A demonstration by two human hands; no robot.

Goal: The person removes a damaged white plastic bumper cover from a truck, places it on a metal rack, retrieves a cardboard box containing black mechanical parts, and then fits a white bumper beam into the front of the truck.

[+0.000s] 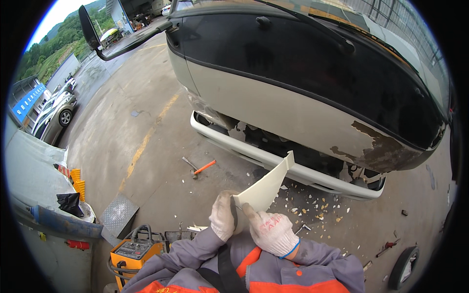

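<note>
A cream-coloured, wedge-shaped panel (266, 190) sticks out ahead of me, narrow at my hands and wider toward the vehicle, with a folded flange at its far end. My left hand (223, 216), in a dirty white knit glove, is closed around its near left edge. At the near end, my right hand (271, 232), in a white glove with red print, has curled fingers pressed on the panel; its lower fingers are partly hidden. Beyond stands a large vehicle's black and cream front (293, 102) with peeled paint, above a pale bumper (234, 142).
An orange-handled hammer (204, 167) lies beside another tool on the concrete. Paint chips (322, 211) litter the floor below the bumper. A yellow machine (131, 254) and a metal tread plate (119, 215) are at lower left. A tyre (404, 267) is at lower right.
</note>
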